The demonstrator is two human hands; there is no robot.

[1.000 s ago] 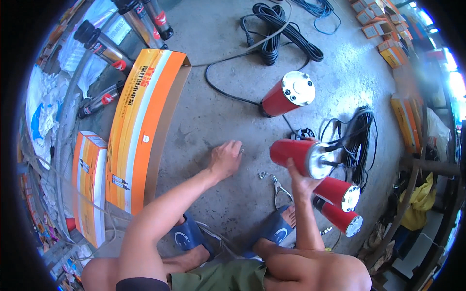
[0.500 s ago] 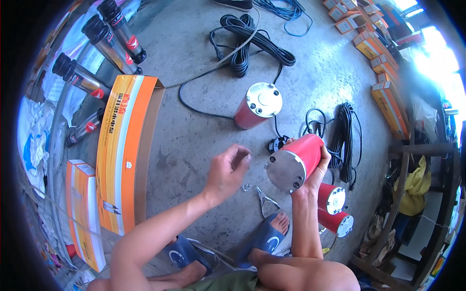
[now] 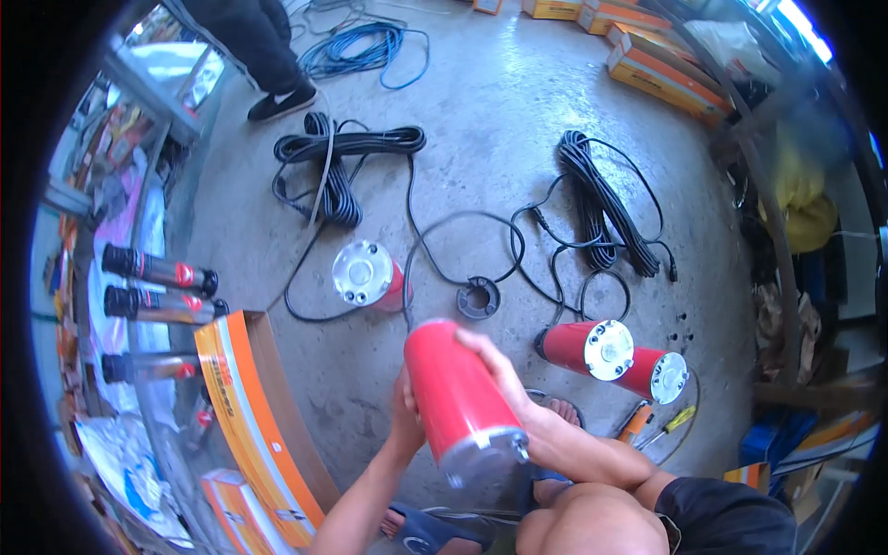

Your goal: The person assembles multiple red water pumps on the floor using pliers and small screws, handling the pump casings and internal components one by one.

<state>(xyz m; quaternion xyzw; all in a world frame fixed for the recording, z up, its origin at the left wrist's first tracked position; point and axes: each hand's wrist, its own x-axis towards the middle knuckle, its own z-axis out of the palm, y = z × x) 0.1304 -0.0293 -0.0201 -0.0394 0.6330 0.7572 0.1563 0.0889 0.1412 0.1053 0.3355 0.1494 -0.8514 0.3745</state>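
Note:
A red cylindrical motor body (image 3: 449,379) with a silver end cap is held between both hands in front of me, that cap tilted down toward me. My left hand (image 3: 403,413) is closed on its left side, partly hidden behind it. Around the right side wraps my right hand (image 3: 495,368). Just beyond, another red motor body (image 3: 363,273) stands upright with its silver cap on top and a black cable running from it. A black ring-shaped part (image 3: 478,298) lies on the floor. Two more red motor bodies (image 3: 575,346) rest together at the right.
Coiled black cables (image 3: 324,171) lie ahead on both sides, blue cable (image 3: 356,54) farther off. A long orange box (image 3: 254,416) and clear tubes (image 3: 157,303) are at left. A person's leg (image 3: 245,42) stands far left. A yellow-handled screwdriver (image 3: 678,423) lies near my right knee.
The red motor body came left and toward me, its cap swinging downward. My left hand, empty before, now grips it too. The view has turned, and a person's leg shows at far left.

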